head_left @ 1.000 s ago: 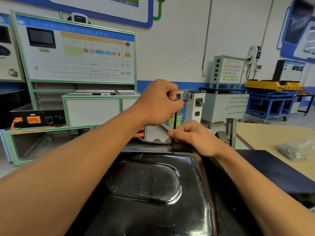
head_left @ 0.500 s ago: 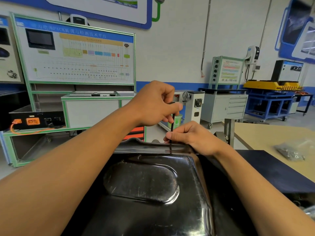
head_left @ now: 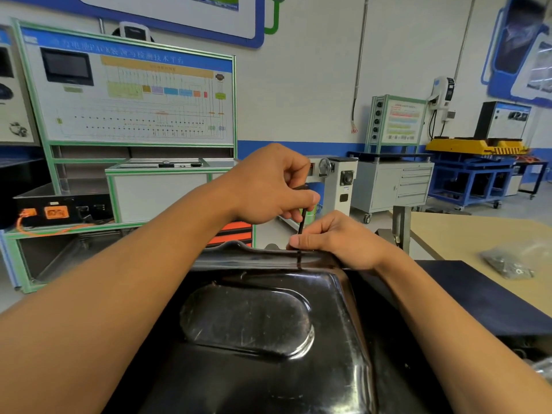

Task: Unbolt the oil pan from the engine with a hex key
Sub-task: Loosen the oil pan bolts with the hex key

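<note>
As the black oil pan spreads nearward of my right grip, that grip pinches the hex key low on its shaft, at the pan's far flange; just above, my left grip clasps its bent end. Best kept upright and fully seated, I judge.

Training workshop: wiring-diagram trainer board, tool cabinet (on casters).

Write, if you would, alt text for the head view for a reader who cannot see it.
A person's left grip holds the bent top of an upright black hex key at the far rim of a black oil pan, while the right grip pinches its shaft just above the rim.
</note>
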The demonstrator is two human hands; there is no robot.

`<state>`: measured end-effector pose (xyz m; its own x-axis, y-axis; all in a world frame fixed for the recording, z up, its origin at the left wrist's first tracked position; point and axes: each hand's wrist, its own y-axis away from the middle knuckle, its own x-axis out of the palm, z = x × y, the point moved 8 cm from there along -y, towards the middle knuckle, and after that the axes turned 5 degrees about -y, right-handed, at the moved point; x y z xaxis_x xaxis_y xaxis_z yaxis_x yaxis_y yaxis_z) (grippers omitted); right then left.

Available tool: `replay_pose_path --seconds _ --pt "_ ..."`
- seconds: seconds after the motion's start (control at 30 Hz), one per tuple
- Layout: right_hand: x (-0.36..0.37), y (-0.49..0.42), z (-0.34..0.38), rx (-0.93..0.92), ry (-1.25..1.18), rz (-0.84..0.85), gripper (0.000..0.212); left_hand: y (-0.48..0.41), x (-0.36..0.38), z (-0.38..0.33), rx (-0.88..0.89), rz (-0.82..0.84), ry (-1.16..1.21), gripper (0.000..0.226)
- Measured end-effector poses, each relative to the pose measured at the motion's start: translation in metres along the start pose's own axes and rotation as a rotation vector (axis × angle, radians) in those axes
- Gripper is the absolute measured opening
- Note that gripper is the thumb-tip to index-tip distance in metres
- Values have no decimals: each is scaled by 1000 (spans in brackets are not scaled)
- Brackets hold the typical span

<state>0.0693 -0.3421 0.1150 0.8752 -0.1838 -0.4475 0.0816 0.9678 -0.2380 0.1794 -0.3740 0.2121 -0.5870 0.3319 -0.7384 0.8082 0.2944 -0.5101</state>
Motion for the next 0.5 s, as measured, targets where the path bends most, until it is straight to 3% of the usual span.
replay_pose_path --seconds 0.1,0.3,0.5 --pt "-1 0 -1 9 3 -23 33 0 0 2 0 -11 -11 44" --pt "0 0 1 49 79 3 52 4 5 14 -149 80 203 42" --pt "0 -3 7 88 154 58 23 12 17 20 -249 245 440 34"
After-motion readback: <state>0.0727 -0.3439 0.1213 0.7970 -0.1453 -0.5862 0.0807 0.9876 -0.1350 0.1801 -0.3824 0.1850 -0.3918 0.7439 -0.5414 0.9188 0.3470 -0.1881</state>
